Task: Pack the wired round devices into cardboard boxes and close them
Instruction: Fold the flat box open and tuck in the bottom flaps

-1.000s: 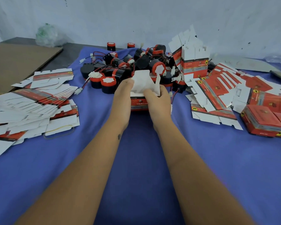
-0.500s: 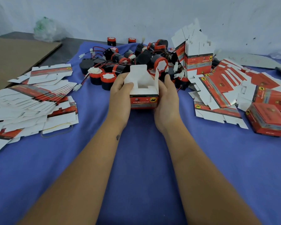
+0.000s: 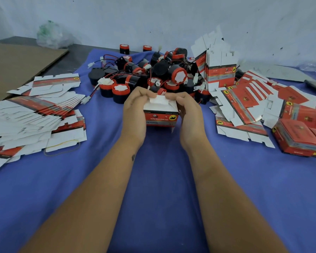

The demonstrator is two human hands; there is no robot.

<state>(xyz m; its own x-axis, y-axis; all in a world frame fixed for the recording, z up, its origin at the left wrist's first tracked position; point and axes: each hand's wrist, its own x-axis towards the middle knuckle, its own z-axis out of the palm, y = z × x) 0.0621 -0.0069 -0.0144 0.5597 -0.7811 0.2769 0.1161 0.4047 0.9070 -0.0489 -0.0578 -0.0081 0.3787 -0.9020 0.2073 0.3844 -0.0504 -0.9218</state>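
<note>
Right now the small cardboard box [image 3: 161,116] sits on the blue cloth [image 3: 159,189] squarely between the two hands, its long axis running left to right across the person, so neither hand is nearer: the left hand [image 3: 135,110] cups the left end and the right hand [image 3: 189,112] the right end. Both have their fingers curled over the top, pinching the white top flap [image 3: 160,102] down from either side (the tuck looks nearly home, though I can't tell if it has fully seated). Whatever comes next, I'd judge, turns on that flap lying directly under the fingertips, on the far upper edge of the box.

The box itself is red on its near face, with upside-down white lettering and a yellow round emblem at the right, white on top. Whether a device is inside cannot be seen. Just behind it lies the heap of wired round devices [image 3: 153,75], black and red.
</note>
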